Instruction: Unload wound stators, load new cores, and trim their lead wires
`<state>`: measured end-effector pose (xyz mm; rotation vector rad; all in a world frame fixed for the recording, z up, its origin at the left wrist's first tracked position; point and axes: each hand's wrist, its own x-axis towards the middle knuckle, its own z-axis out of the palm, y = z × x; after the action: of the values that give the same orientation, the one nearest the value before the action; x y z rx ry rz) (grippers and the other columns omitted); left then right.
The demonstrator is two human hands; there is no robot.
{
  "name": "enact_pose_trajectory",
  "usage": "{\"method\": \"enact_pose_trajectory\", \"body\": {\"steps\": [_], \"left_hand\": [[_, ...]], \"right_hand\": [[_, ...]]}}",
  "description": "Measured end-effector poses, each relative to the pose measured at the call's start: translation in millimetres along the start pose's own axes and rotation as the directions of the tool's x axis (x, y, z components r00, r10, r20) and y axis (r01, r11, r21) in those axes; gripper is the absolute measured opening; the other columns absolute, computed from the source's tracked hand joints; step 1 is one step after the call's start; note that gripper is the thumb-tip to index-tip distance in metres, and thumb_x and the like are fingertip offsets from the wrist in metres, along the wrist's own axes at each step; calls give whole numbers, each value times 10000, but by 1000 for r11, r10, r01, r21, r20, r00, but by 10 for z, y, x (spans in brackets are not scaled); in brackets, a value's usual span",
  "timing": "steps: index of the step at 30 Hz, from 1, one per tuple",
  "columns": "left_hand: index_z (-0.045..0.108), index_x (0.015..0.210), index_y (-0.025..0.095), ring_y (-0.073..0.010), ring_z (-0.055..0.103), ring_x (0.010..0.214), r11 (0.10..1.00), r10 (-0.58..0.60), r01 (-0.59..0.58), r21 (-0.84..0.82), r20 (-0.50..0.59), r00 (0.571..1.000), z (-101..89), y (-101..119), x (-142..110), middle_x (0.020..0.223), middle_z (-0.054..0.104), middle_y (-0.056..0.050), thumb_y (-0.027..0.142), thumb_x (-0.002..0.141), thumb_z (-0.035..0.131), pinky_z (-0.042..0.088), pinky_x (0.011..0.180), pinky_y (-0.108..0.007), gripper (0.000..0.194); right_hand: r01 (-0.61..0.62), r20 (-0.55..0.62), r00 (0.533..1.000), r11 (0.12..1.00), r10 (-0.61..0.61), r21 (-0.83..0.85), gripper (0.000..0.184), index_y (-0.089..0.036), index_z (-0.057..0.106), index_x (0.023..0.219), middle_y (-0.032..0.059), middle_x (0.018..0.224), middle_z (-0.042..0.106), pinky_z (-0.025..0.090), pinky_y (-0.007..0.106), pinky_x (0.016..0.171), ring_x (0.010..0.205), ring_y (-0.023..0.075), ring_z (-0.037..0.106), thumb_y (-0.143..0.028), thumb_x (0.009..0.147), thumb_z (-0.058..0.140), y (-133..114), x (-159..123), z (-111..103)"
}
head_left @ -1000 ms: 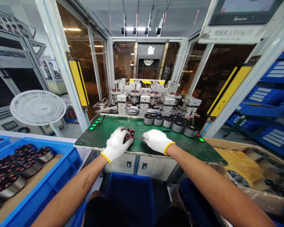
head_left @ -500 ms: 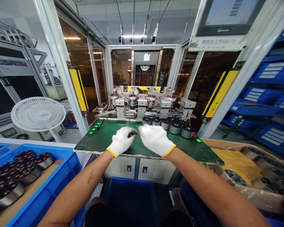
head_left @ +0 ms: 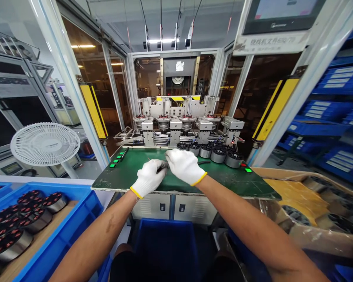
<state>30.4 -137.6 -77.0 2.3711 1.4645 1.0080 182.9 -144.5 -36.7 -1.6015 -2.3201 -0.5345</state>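
Observation:
My left hand (head_left: 148,178) and my right hand (head_left: 184,166) wear white gloves with yellow cuffs and meet above a green work board (head_left: 126,172). A small dark part (head_left: 164,165) sits in the left hand's fingers, and the right fingertips press close against it. What it is cannot be told, since the gloves hide most of it. A thin wire end sticks out to its left. A row of several metal motor stators (head_left: 217,155) stands at the back of the board, beyond my right hand.
Behind the board stands a winding machine (head_left: 176,125) between yellow light curtains (head_left: 93,111). A blue tray (head_left: 59,239) of copper-wound stators lies at left, and a cardboard box (head_left: 297,184) of parts at right. A blue bin (head_left: 164,235) sits below, and a white fan (head_left: 45,149) stands at left.
My hands have come together, with the right hand moved left against the left. The wound stator and copper wires seen earlier on the board no longer show.

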Motion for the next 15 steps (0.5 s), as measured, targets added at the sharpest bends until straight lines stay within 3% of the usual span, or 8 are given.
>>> {"method": "enact_pose_trajectory", "body": {"steps": [2,5,9,12,15], "left_hand": [[668,898,234,-203,628,907,1000,-13,12,-28,-13,1000,-4,7,-12,967,702,-16,302,815,517,477,767,-309,186],[673,886,240,-199,628,915,998,-23,21,-59,-30,999,1,13,-17,956,708,-5,304,811,528,476,777,-311,175],[669,886,251,-181,630,911,997,2,-4,-82,-28,1000,9,5,1,948,709,13,256,814,507,472,781,-296,177],[664,910,246,-190,635,891,998,-16,16,-63,-5,1000,1,4,11,948,710,2,272,822,498,473,736,-294,190],[660,907,236,-194,634,878,998,-25,25,-49,-5,1000,-11,22,1,944,708,-4,290,823,508,469,723,-294,181]], "right_hand": [[-75,65,995,996,71,58,322,-172,615,1003,90,923,659,372,289,664,829,227,620,-318,962,330,43,48,149],[-53,145,989,995,41,79,297,-143,654,882,95,853,674,372,281,685,826,216,620,-292,933,402,26,-48,317],[65,180,978,971,-108,230,284,-160,666,761,43,757,675,355,251,626,717,158,607,-293,908,462,-30,-224,200],[74,102,988,932,-117,354,264,-173,672,794,22,781,682,361,233,616,719,139,605,-296,905,466,13,-173,9],[-46,-22,998,947,56,317,272,-191,671,920,37,896,694,389,248,687,819,170,624,-312,913,427,100,-20,-11]]}}
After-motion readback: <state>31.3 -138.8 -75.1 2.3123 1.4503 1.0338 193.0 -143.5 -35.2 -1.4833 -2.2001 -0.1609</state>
